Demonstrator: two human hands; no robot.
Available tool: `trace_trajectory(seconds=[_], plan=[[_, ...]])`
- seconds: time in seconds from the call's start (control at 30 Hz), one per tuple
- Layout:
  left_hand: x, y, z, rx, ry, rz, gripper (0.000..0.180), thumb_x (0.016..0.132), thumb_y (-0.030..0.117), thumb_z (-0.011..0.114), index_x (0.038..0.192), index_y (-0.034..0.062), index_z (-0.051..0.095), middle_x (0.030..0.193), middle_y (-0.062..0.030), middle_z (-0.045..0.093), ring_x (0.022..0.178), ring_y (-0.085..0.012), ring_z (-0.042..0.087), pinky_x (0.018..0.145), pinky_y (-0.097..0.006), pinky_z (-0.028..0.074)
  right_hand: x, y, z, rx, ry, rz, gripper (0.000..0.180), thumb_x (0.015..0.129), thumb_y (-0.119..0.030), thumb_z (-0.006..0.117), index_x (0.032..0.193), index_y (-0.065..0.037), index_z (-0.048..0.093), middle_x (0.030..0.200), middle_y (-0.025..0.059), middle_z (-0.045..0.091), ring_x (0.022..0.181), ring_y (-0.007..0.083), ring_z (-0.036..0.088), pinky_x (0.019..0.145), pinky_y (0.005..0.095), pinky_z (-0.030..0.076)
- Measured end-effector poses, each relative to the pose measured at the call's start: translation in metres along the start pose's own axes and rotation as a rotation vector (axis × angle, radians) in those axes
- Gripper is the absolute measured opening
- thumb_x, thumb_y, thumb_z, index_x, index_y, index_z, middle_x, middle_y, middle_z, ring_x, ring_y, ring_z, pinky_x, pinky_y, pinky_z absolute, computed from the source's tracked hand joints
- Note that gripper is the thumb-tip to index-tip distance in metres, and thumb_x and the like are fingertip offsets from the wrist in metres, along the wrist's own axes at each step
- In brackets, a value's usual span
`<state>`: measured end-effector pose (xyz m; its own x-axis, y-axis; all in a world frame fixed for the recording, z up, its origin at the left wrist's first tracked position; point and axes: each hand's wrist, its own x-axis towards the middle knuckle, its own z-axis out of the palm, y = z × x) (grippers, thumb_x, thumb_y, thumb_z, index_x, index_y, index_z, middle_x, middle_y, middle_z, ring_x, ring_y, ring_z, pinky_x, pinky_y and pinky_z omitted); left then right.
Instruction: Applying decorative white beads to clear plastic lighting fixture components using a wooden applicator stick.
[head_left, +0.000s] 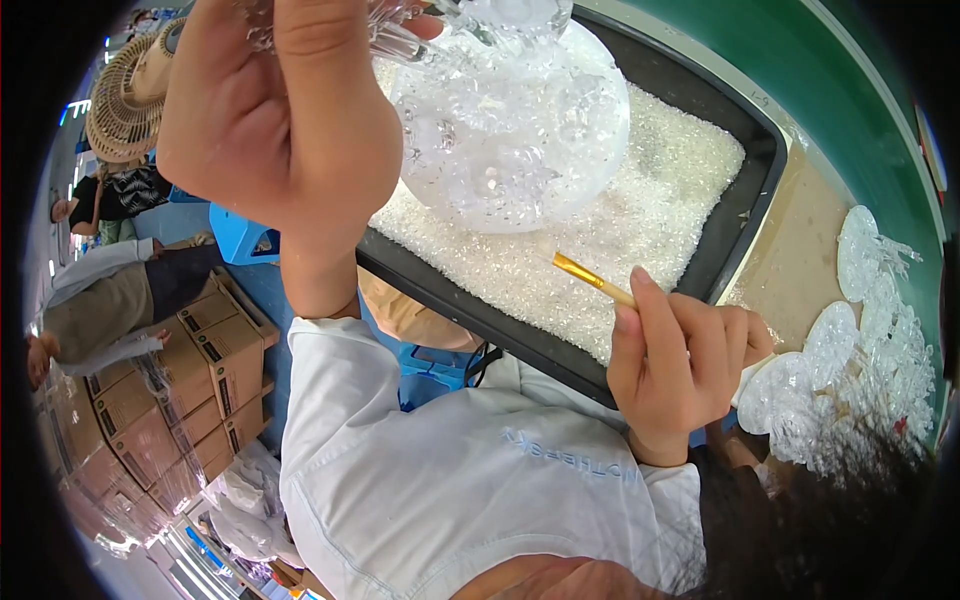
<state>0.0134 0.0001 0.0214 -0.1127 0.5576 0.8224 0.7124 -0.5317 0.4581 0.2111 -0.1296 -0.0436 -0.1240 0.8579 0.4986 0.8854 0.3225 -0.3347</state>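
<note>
My left hand (285, 130) is closed around the clear, branching part of a transparent ornament (510, 150). The ornament's round base is tilted, with small glittering flecks on it, and hangs over a black tray (765, 185). White sparkling granules (680, 150) lie spread in the tray. In my right hand (690, 365), a thin paintbrush (585, 273) with a gold-coloured ferrule is pinched between thumb and fingers. Its tip points toward the ornament but is apart from it, above the granules. The upper end of the ornament is partly hidden by my left hand and cut off by the picture's edge.
Several clear ornaments with round bases (830, 340) are grouped on the tan tabletop (785, 255) at the right. A green surface (800, 60) runs along the far side. Leftward are a blue stool (235, 235), stacked cardboard boxes (200, 370), a fan (130, 95) and other people (100, 290).
</note>
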Motion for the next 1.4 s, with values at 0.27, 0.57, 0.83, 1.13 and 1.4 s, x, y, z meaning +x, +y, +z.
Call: trace_trajectory(seconds=[0.27,0.57,0.83,1.13,1.4], plan=[[0.027,-0.030,0.010,-0.039,0.026,-0.026,0.026,0.104,0.018,0.060,0.092,-0.0028,0.069,0.080,-0.0030,0.066,0.071,-0.0078,0.056,0.067,-0.020,0.040,0.026,-0.016,0.008,0.014,-0.011,0.014,0.018,0.083,-0.016,0.078,0.100,-0.008,0.080,0.076,-0.0017,0.062,0.067,0.0180,0.049,0.079,0.0371,0.034],[0.005,-0.011,0.002,0.016,0.014,0.007,0.026,0.104,0.020,0.061,0.092,-0.0019,0.069,0.082,-0.0038,0.067,0.073,-0.0077,0.057,0.069,-0.020,0.041,0.001,0.002,0.007,0.049,0.027,-0.027,0.020,0.080,-0.015,0.077,0.098,-0.008,0.079,0.076,-0.0010,0.061,0.067,0.0185,0.050,0.080,0.0377,0.034],[-0.004,0.004,0.000,0.002,0.000,-0.012,0.029,0.105,0.021,0.060,0.091,-0.0032,0.068,0.082,-0.0055,0.068,0.073,-0.0088,0.057,0.070,-0.021,0.041,-0.003,0.003,0.006,-0.011,0.027,0.007,0.021,0.080,-0.013,0.077,0.100,-0.009,0.079,0.077,-0.0011,0.060,0.068,0.0187,0.050,0.080,0.0373,0.035],[-0.004,0.000,0.003,-0.011,0.037,0.017,0.029,0.105,0.021,0.060,0.090,-0.0031,0.068,0.079,-0.0061,0.067,0.071,-0.0093,0.057,0.068,-0.021,0.040,-0.005,0.002,0.007,0.021,0.017,-0.012,0.021,0.079,-0.013,0.078,0.100,-0.010,0.080,0.077,-0.0019,0.060,0.070,0.0184,0.050,0.081,0.0376,0.033],[-0.005,-0.003,0.002,-0.039,0.044,0.023,0.028,0.105,0.020,0.060,0.089,-0.0024,0.068,0.078,-0.0057,0.067,0.070,-0.0090,0.056,0.066,-0.020,0.039,-0.006,0.001,0.011,0.021,0.029,-0.020,0.021,0.080,-0.013,0.077,0.101,-0.011,0.079,0.077,-0.0026,0.059,0.069,0.0183,0.050,0.080,0.0371,0.033]])
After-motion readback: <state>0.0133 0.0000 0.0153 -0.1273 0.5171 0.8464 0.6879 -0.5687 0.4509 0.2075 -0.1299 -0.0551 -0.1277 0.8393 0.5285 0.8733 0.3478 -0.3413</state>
